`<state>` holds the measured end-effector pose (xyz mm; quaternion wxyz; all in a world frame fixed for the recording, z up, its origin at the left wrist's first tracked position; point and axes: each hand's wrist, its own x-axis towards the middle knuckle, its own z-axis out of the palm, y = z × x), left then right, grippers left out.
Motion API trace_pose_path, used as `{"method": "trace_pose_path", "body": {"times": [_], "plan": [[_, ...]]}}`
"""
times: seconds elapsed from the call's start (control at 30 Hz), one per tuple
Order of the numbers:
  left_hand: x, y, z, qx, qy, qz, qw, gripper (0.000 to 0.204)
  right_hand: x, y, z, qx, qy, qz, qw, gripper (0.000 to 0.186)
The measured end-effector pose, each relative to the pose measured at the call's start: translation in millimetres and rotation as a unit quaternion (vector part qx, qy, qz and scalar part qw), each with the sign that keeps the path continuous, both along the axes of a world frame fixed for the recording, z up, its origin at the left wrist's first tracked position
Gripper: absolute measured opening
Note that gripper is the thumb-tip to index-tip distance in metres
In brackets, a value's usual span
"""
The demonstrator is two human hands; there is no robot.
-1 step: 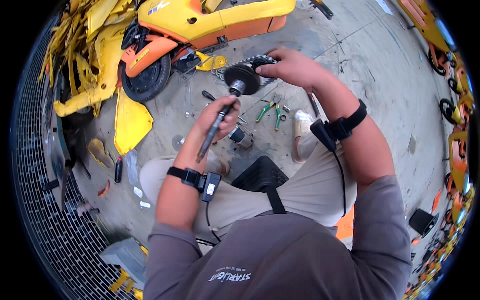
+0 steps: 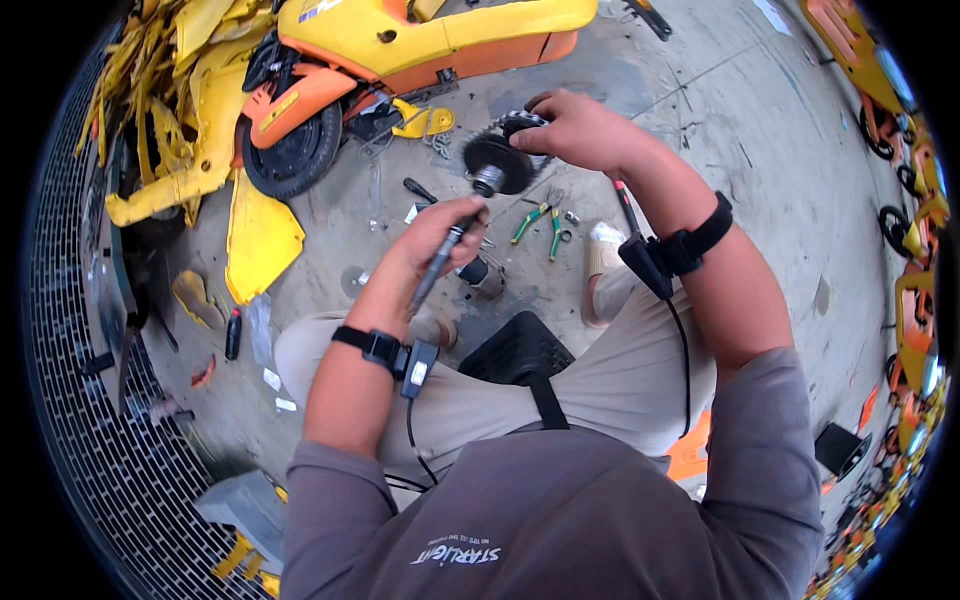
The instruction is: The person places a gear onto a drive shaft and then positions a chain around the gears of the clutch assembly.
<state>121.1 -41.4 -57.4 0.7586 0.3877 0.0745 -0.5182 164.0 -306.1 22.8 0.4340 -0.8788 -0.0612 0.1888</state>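
Observation:
A long metal shaft (image 2: 428, 283) with a round dark disc and sprocket (image 2: 492, 158) at its far end is held up over the floor between my knees. My left hand (image 2: 440, 235) is closed round the shaft, below the silvery collar. At the sprocket's far right side, my right hand (image 2: 575, 130) grips the toothed or chain-like rim (image 2: 530, 121) between thumb and fingers; part of the rim is hidden by them. Below, green-handled pliers (image 2: 523, 227) lie spread on the floor, near small metal parts. A dark cylindrical tool (image 2: 484, 275) lies beneath my left hand.
A yellow and orange scooter body (image 2: 430, 45) with a black wheel (image 2: 298, 158) lies ahead. Yellow panels (image 2: 262, 240) pile up at left. A black bottle (image 2: 233, 335) and a red-and-black handle (image 2: 626, 205) are on the floor. Scooters (image 2: 914, 300) line the right.
The shaft and disc have tilted and shifted slightly to the right, with my left hand moving along. My right hand stays on the rim, barely moved.

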Motion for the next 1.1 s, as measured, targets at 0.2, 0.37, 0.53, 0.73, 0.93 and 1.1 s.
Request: {"method": "trace_pose_path", "body": {"times": [0.2, 0.37, 0.53, 0.73, 0.93, 1.1], "plan": [[47, -23, -75, 0.367, -0.319, -0.220, 0.846, 0.033, 53, 17, -78, -0.055, 0.147, -0.066, 0.985, 0.043], [106, -8, -134, 0.480, -0.390, -0.283, 0.733, 0.040, 68, 28, -149, 0.039, 0.337, -0.162, 0.927, 0.034], [120, 25, -220, 0.483, -0.375, -0.226, 0.758, 0.049, 88, 70, -227, 0.136, 0.412, -0.307, 0.847, 0.024], [91, 72, -214, 0.576, -0.295, -0.034, 0.761, 0.046, 74, 74, -309, 0.039, 0.424, -0.213, 0.880, 0.028], [53, 124, -92, 0.577, -0.189, -0.067, 0.792, 0.039, 34, 44, -276, 0.139, 0.437, -0.311, 0.833, 0.049], [33, 157, 17, 0.561, -0.096, -0.029, 0.822, 0.034, -38, 43, -211, 0.237, 0.272, -0.508, 0.782, 0.045]]}}
